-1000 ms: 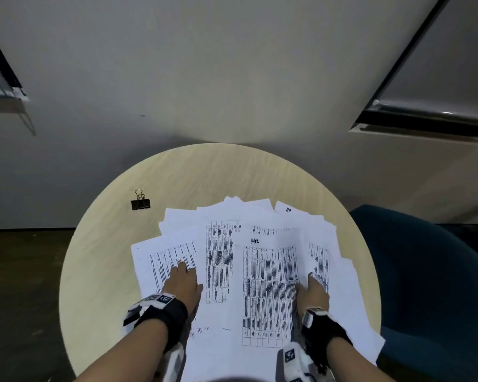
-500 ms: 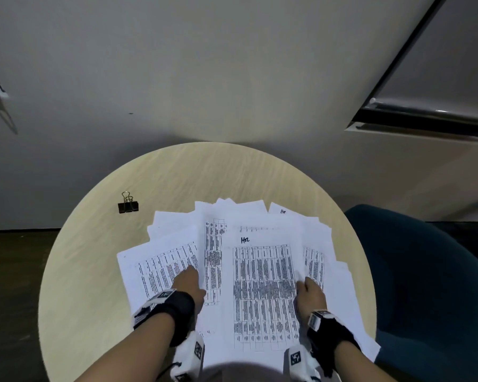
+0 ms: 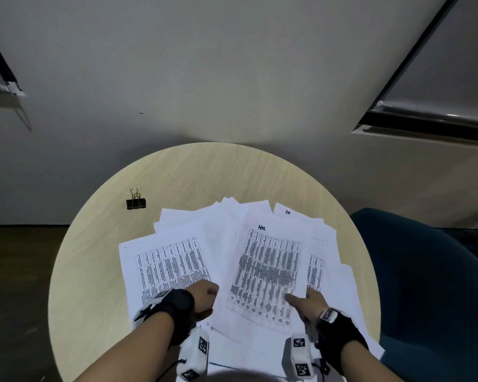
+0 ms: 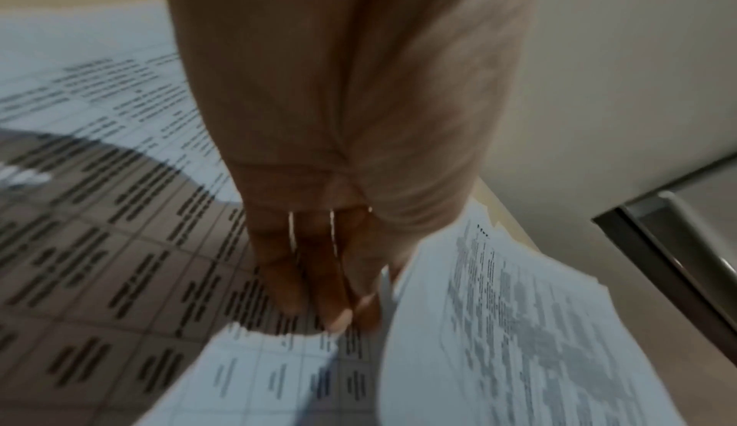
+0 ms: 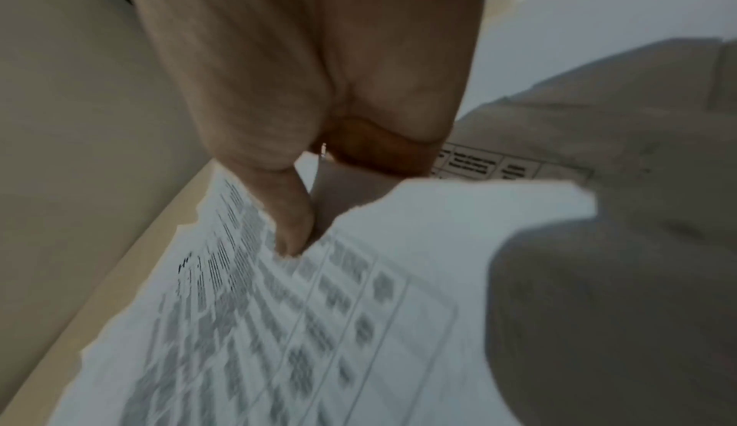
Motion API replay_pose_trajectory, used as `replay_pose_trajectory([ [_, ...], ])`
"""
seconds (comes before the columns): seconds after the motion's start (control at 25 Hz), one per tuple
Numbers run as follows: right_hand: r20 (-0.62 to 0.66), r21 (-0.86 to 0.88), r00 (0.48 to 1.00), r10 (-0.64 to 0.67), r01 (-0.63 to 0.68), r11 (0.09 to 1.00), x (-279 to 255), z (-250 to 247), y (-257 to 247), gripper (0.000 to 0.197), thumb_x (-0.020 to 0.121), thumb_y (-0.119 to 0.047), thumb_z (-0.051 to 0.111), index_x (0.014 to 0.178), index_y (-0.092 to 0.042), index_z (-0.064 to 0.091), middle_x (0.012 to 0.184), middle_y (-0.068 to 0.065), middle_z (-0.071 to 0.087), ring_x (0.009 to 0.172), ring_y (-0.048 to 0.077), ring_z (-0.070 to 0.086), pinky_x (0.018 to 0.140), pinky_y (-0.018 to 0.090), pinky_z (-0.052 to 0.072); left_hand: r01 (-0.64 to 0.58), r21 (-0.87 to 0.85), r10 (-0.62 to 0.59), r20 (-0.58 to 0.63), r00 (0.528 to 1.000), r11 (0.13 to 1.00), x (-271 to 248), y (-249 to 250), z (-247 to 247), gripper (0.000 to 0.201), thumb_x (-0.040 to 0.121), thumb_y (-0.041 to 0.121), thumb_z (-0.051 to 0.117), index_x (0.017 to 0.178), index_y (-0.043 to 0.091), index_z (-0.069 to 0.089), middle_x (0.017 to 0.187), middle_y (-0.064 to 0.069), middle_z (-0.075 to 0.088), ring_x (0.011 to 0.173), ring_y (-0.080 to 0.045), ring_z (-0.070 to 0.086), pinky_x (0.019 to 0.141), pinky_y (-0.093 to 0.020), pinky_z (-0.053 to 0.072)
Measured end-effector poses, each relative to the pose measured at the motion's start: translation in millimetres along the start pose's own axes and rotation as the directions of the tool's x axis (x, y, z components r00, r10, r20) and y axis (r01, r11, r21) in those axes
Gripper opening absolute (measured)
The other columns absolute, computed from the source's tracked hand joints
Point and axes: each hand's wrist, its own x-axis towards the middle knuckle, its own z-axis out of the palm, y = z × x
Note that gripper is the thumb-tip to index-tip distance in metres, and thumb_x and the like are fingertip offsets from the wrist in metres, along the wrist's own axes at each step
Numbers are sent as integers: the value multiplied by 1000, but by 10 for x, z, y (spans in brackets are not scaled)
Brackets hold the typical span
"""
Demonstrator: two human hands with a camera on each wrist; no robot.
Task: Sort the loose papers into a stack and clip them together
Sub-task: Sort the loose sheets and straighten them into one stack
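Several loose printed sheets (image 3: pixel 171 263) lie fanned over the near half of a round pale wooden table (image 3: pixel 204 172). One sheet with a dense table (image 3: pixel 265 271) is raised on top of them, tilted to the right. My left hand (image 3: pixel 209 295) is curled at its lower left edge, and in the left wrist view its fingertips (image 4: pixel 339 316) meet the sheet's edge (image 4: pixel 518 322). My right hand (image 3: pixel 305 301) pinches the lower right edge, with the thumb (image 5: pixel 291 228) on top of the sheet (image 5: pixel 279 322) and the fingers hidden under it. A black binder clip (image 3: pixel 135 203) sits apart at the far left.
A dark teal chair (image 3: pixel 425 285) stands against the table's right side. A grey wall rises behind the table, with a dark rail (image 3: pixel 425 122) at the upper right. Bare tabletop lies beyond and left of the papers.
Both hands slid back toward me along the central sheet. They went from lying flat on the papers to gripping its lower edges, and the sheet has risen and turned clockwise.
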Motion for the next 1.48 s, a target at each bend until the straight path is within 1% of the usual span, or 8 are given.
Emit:
replay_pose_trajectory([
  [0.2,-176,96,984,-31,48,994,-117,-151,69,21,91,-6,61,111,-3,58,92,15,64,67,21,53,68,28,40,456,186,-330,-467,820,870,-105,-231,-175,77,89,33,56,150,9,14,156,-24,8,145,-39,8,115,-47,21],
  [0.48,83,-11,996,-24,25,1000,-155,142,41,65,68,-41,73,121,-7,57,95,2,68,80,13,67,71,24,41,241,432,-118,-292,949,869,-76,-470,85,105,83,43,64,153,14,-9,159,-16,-16,148,-35,-8,118,-49,14],
  [0.76,250,-219,956,-153,210,953,-335,693,-348,64,81,-47,59,134,-16,42,126,5,57,109,24,57,88,31,44,556,-168,-552,-523,650,814,-255,-393,-73,63,89,37,57,134,1,30,140,-19,32,131,-36,35,104,-39,36],
  [0.92,296,-188,952,-82,143,972,-396,918,-444,87,71,-52,67,143,-17,34,130,8,60,104,20,60,76,26,44,376,-479,-577,-397,714,794,-200,-463,-95,61,87,40,57,123,-7,44,120,-21,59,111,-38,58,89,-38,47],
  [1.04,348,-47,925,-155,182,982,-489,866,-529,57,78,-28,74,126,-4,55,59,-12,69,49,0,57,52,16,41,174,-510,-407,-391,825,842,-232,-533,-122,37,80,36,67,92,1,60,92,-15,68,88,-32,66,73,-29,48],
  [1.16,80,145,937,-339,326,934,-576,716,-776,48,91,-10,61,137,-4,46,106,-13,55,105,11,61,93,24,45,-142,-609,-231,-493,839,781,-407,-256,-295,35,79,31,68,105,9,62,104,-11,71,88,-24,68,78,-32,57],
  [1.28,-159,387,858,-488,509,769,-708,522,-1178,50,87,-22,63,135,-27,50,134,-15,52,126,13,51,112,44,36,-449,-498,-57,-714,698,742,-767,407,-743,13,92,5,55,100,14,60,86,5,66,72,-5,64,59,-9,49],
  [1.48,-355,350,678,-644,735,581,-978,185,-1514,25,93,-1,51,107,-22,57,106,-3,66,94,0,61,87,17,48,-647,-315,168,-803,572,694,-902,734,-1135,25,93,12,54,118,15,54,106,8,64,98,-4,60,91,-25,47],
])
